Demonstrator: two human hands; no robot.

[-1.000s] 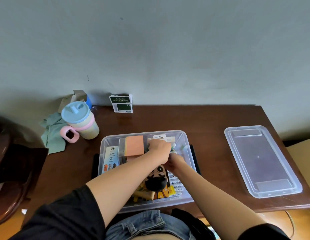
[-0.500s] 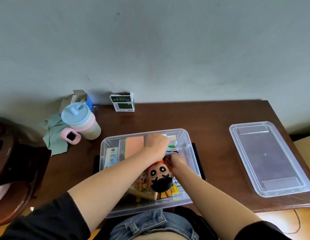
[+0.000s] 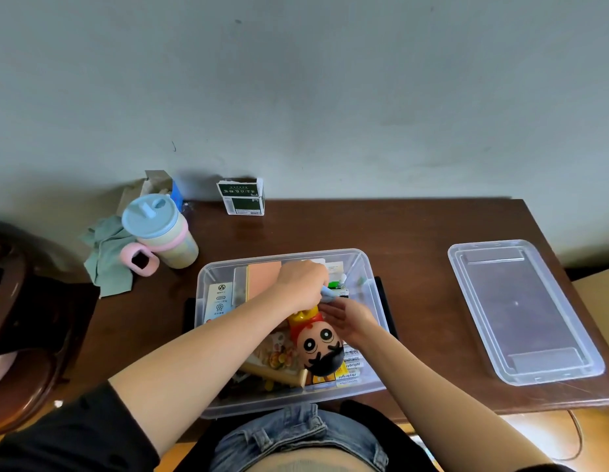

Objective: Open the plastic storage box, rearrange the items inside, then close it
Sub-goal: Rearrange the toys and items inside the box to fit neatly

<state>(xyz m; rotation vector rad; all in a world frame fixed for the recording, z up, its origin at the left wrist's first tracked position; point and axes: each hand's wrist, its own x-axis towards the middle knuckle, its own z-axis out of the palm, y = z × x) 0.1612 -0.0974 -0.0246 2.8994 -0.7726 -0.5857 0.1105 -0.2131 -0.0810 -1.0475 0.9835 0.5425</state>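
Observation:
The clear plastic storage box [image 3: 207, 287] stands open at the table's near edge, in front of me. Its clear lid [image 3: 520, 311] lies flat on the table to the right. Inside the box are an orange pad [image 3: 264, 279], a white packet with icons [image 3: 220, 299], yellow labelled packets [image 3: 350, 367] and a cartoon doll [image 3: 318, 349] lying face up. My left hand [image 3: 301, 281] is in the box's far half, its fingers curled round a small light-blue object [image 3: 327, 294]. Just right of the doll's red and yellow body, my right hand [image 3: 349, 318] lies with straight fingers.
A lidded cup with a pink handle [image 3: 160, 233] and a green cloth [image 3: 107, 260] sit at the table's far left. A small green and white carton [image 3: 243, 197] stands against the wall. A dark wooden chair [image 3: 20, 335] is off the left edge.
The doll now shows its whole face and its red and yellow body. My right hand has spread out beside it. My left hand stays in the far half of the box.

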